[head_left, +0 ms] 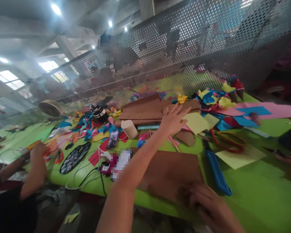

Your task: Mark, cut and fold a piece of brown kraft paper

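Brown sheet point(174, 168) lies flat at the green table's point(262, 191) near edge. Right hand point(205, 202) at its near right corner, blurred; I cannot tell its grip. Left hand point(172, 121), fingers spread, beside brown pieces point(143, 108) behind. Blue-handled tool point(217, 171) right of sheet.

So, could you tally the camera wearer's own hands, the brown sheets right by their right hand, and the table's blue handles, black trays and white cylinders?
Hands: 2 (left hand, right hand)
Brown sheet: 1
Blue handle: 1
Black tray: 1
White cylinder: 1
Total: 6
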